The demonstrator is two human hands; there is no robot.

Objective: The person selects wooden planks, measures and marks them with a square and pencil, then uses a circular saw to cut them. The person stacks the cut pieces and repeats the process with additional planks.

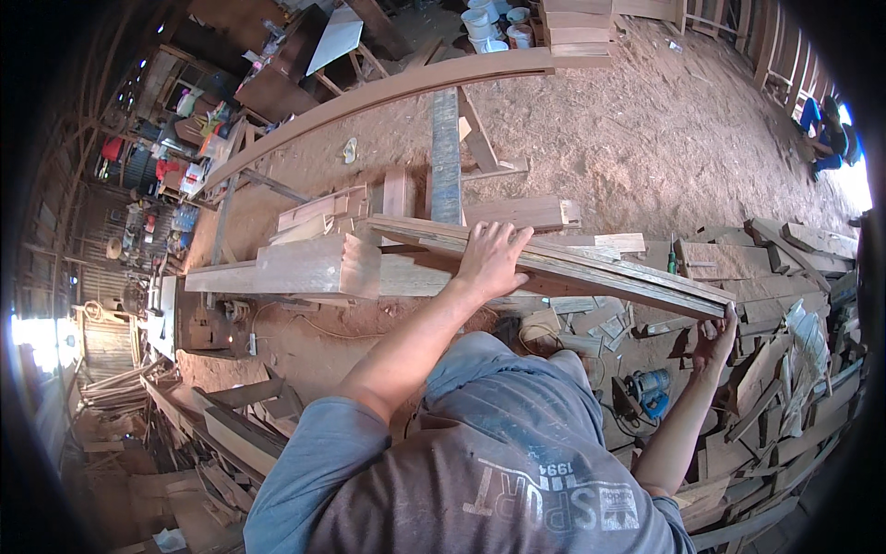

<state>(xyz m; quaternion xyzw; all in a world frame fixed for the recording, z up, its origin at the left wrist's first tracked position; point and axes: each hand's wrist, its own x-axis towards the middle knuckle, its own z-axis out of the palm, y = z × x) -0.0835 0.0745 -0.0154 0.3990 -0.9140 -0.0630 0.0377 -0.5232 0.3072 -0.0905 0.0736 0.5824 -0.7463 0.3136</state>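
Note:
A stack of long, thin wooden boards (609, 271) slants across in front of me, its right end nearer my body. My left hand (494, 260) lies over the boards near their middle, fingers bent over the far edge and thumb on the near side. At the right end, my right hand (713, 340) grips the boards from below, its fingertips reaching up the end. Left of the stack, a wide pale board (309, 265) rests on a long wooden beam (220, 279). Parts of the beam are hidden behind the boards and my left arm.
Heaped offcuts (771, 286) cover the right side. A blue power tool (653, 392) sits on the ground beside my right forearm, and a green-handled tool (672, 258) stands among the wood. Farther off are a long plank (388, 92), white buckets (478, 26) and a seated person (831, 138).

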